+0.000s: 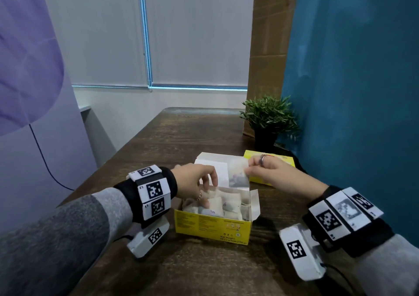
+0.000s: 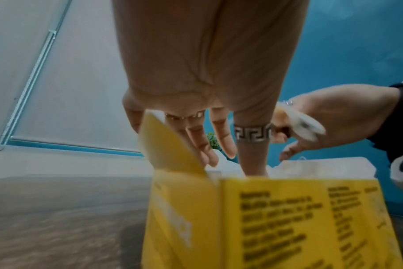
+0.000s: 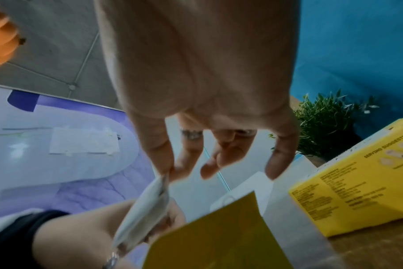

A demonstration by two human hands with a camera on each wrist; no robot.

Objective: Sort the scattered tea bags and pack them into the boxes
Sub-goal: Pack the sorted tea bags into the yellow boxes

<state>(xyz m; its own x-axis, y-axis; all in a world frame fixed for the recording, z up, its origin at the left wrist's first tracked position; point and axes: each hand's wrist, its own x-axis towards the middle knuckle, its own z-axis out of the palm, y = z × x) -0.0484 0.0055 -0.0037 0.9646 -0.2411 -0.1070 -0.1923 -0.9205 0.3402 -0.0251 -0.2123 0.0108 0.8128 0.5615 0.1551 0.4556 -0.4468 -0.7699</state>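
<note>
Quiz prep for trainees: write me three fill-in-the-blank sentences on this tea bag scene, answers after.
1. The right hand pinches a ____ above the open box.
2. The left hand reaches its fingers into the open ____ box.
3. The potted plant stands behind the ____ yellow box.

Missing words: tea bag; yellow; closed

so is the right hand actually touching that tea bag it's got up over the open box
Touching. In the right wrist view, right hand pinches the tea bag top between thumb and forefinger.

Yellow box (image 1: pixel 213 225) with black print, white tea bags (image 1: pixel 231 202), dark brown table (image 1: pixel 158 141).
</note>
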